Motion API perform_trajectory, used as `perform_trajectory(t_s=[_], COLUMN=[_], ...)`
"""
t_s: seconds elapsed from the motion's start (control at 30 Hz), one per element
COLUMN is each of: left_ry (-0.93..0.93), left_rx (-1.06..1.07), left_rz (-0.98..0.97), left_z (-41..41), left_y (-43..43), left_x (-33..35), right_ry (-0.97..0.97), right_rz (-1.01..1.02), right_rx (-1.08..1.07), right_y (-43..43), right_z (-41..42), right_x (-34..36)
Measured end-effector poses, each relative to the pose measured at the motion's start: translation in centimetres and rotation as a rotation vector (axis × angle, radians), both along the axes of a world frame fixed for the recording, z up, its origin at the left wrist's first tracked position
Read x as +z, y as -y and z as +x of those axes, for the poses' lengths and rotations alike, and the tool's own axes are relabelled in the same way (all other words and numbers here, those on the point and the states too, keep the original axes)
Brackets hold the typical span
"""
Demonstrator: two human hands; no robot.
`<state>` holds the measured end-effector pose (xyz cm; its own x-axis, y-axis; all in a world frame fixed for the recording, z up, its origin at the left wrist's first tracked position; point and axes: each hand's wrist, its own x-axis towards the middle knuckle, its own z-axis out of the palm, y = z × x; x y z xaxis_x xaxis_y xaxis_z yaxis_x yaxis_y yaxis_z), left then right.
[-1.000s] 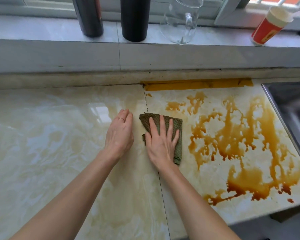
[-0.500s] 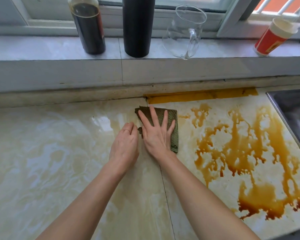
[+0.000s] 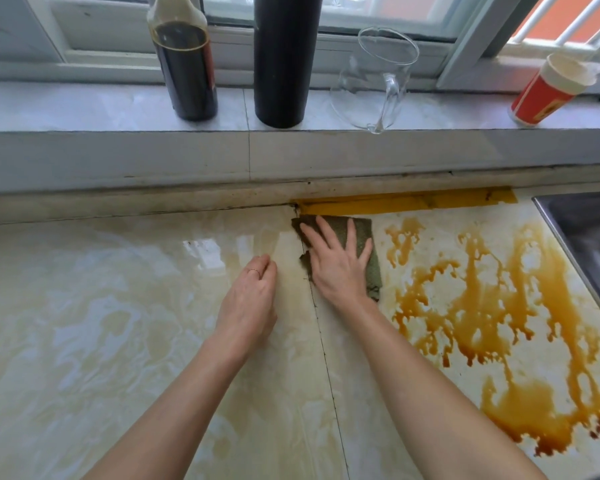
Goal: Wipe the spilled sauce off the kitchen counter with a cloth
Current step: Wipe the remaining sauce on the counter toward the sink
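A folded green cloth (image 3: 367,244) lies on the cream marble counter (image 3: 101,306), close to the back edge at the seam between two slabs. My right hand (image 3: 336,261) presses flat on it with fingers spread. My left hand (image 3: 252,299) rests on the counter just left of the seam, fingers loosely curled, holding nothing and apart from the cloth. Brown sauce (image 3: 492,306) is spilled in streaks and pools over the slab to the right of the cloth, thickest near the front right.
A steel sink (image 3: 589,230) adjoins the counter at the right. On the window ledge stand a dark sauce bottle (image 3: 184,71), a black cylinder (image 3: 283,60), a glass jug (image 3: 378,81) and a red cup (image 3: 548,88). Yellow tape (image 3: 406,201) runs along the back edge.
My right hand has pushed the cloth away from me to the back edge of the counter. The small stains there are gone. My left hand has stayed behind and curled its fingers.
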<state>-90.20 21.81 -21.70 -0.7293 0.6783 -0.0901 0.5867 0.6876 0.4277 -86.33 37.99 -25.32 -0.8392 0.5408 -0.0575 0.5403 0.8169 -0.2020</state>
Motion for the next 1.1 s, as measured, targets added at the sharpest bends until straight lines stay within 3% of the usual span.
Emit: perform_trajectory(t_s=[0.17,0.33,0.57,0.77,0.97,1.1], left_ry=[-0.010,-0.028,-0.010,0.012,0.031,0.024], left_rx=[-0.007,-0.019,-0.027,-0.026,-0.035,-0.050], left_rz=[-0.009,-0.009,-0.005,0.004,-0.007,-0.011], left_z=[0.1,0.5,0.7,0.6,0.6,0.6], left_y=[0.0,-0.1,0.3,0.3,0.3,0.4], left_x=[0.3,0.3,0.5,0.2,0.2,-0.2], right_ry=[-0.046,-0.009,-0.031,-0.067,-0.072,-0.112], right_rz=[-0.108,-0.018,-0.112,-0.008,-0.076,-0.004], right_rx=[-0.224,0.017,-0.196,-0.005,-0.220,-0.018], right_y=[-2.7,2.2,-2.2,1.2,1.2,6.2], right_z=[-0.4,2.5,0.2,4.7,4.1,8.9], right_x=[0.5,-0.5,0.3,-0.6,-0.3,-0.8])
